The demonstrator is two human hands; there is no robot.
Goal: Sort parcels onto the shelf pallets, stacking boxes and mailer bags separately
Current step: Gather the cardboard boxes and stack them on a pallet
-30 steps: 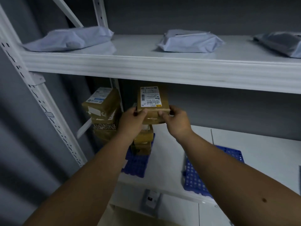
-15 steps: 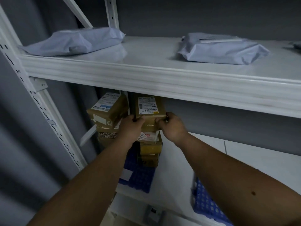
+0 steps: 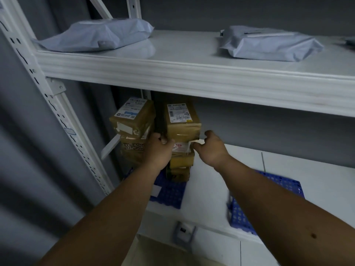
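A brown taped box with a white label sits on top of the right-hand stack of brown boxes on a blue pallet on the lower shelf. My left hand grips the box's lower left corner with curled fingers. My right hand hovers just off the lower right corner, fingers loosely curled and holding nothing. A second stack of brown boxes stands right beside it on the left. Grey mailer bags lie on the upper shelf.
The upper shelf's thick white front edge hangs close above the box stacks. A perforated white upright runs down the left. Another blue pallet lies on the lower shelf to the right, partly behind my right arm.
The box has gone from held in the air to resting on the right stack. My right hand has let go and drawn back slightly; my left stays at the corner.
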